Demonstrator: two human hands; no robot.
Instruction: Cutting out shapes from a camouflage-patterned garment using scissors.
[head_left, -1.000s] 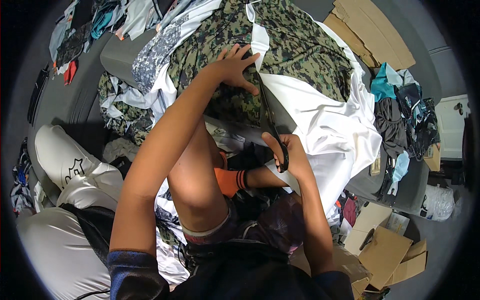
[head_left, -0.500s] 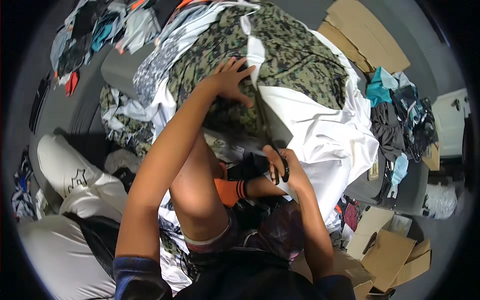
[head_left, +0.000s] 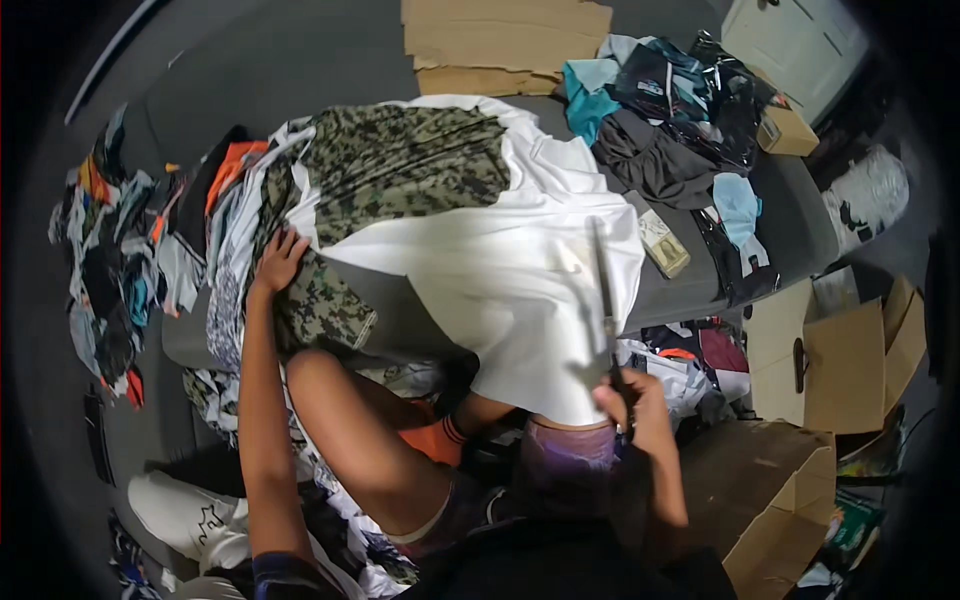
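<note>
Camouflage fabric (head_left: 400, 150) with white backing lies spread over the dark grey couch (head_left: 230, 70), with a long white cloth (head_left: 500, 290) hanging toward my legs. My left hand (head_left: 281, 258) lies open on the fabric's left part, fingers slightly apart beside a narrow white strip. My right hand (head_left: 645, 410) grips long dark scissors (head_left: 609, 317), raised upright at the right side of the white cloth, blades pointing away from me. The scissor blades are blurred; whether they touch the cloth is unclear.
Piled garments (head_left: 115, 290) sit on the left; more clothes and plastic bags (head_left: 680, 150) on the back right. A cardboard sheet (head_left: 500, 40) stands at the back. Cardboard boxes (head_left: 840, 360) are at the lower right; a white door (head_left: 790, 60) is at the upper right.
The view has swung right. My right hand has pulled the scissors away from the camouflage fabric to the right side of the white cloth. My left hand has shifted to the fabric's left part.
</note>
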